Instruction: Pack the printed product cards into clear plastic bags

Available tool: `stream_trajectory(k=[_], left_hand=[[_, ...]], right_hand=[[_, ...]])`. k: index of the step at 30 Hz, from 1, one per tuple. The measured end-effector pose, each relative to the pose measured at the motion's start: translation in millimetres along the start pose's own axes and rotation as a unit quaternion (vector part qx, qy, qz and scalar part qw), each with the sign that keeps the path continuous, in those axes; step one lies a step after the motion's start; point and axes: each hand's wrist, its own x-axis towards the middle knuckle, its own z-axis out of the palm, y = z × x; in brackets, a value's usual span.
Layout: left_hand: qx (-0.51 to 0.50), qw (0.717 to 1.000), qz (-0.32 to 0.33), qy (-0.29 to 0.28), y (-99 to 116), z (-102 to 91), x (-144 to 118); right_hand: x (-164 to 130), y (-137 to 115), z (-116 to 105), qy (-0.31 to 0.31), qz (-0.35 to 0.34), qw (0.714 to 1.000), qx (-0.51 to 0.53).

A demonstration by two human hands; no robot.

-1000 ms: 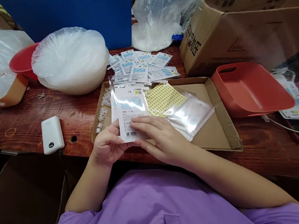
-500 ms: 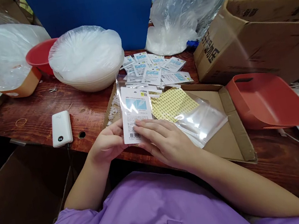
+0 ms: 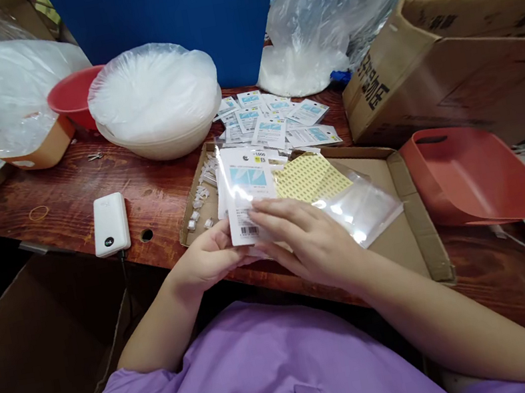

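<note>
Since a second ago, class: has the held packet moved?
No, barely. The packet lies just left of the yellow sheet, over the front left of the tray, as before. The view itself shifted.
</note>
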Motion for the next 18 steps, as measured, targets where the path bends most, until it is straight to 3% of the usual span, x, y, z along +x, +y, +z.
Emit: stream_trajectory(k=[3, 10, 14, 16, 18], left_hand=[[0.025, 0.998, -0.011, -0.05, -6, -2.4, -4], [0.048, 0.998, 0.023, -0.02, -8, 4.2, 13], [0.065, 0.997, 0.018, -0.024, 9, 8.6, 30], [0.106, 0.993, 0.046, 0.014, 21, 4.1, 32], [0.201, 0.969, 0.099, 0.105, 29, -6.4, 33]], right_hand=[[2, 10, -2, 0.008, 0.011, 0.999, -0.037], [5, 30, 9, -0.047, -0.068, 0.994, -0.071], [16, 53, -6, -0.039, -0.059, 0.992, -0.108], [26, 67, -16, -0.028, -0.019, 0.992, -0.118], [38, 83, -20, -0.023, 0.028, 0.991, -0.128]])
